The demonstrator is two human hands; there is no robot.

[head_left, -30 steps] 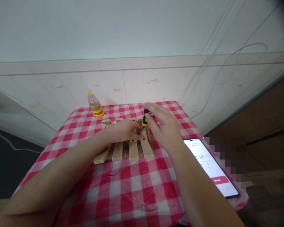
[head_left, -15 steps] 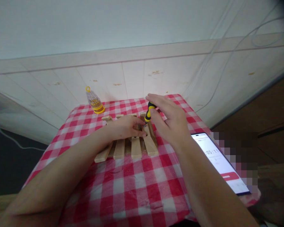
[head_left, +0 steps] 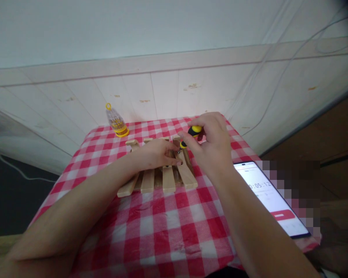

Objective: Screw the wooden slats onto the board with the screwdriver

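A small wooden slatted frame [head_left: 169, 181] lies on the table, several pale slats running toward me. My left hand [head_left: 153, 154] rests across it and grips its right part, thumb and forefinger on either side of the screwdriver's tip; its other fingers are mostly hidden. Closed around the handle of a yellow-and-black screwdriver [head_left: 195, 131] is my right hand [head_left: 214, 146]. The screwdriver leans to the right, its metal tip down at the rightmost slat. Dark holes show in the slats near my left fingertips.
Behind the frame, a clear cone-shaped case [head_left: 116, 120] with a yellow base and ring stands at the table's back left. A lit phone [head_left: 274, 200] showing a timer lies at the right edge. A red-and-white checked cloth [head_left: 150, 227] covers the table, which meets a wall.
My right hand has shifted slightly right, tilting the screwdriver's handle further over to the right. My left hand stays on the frame.
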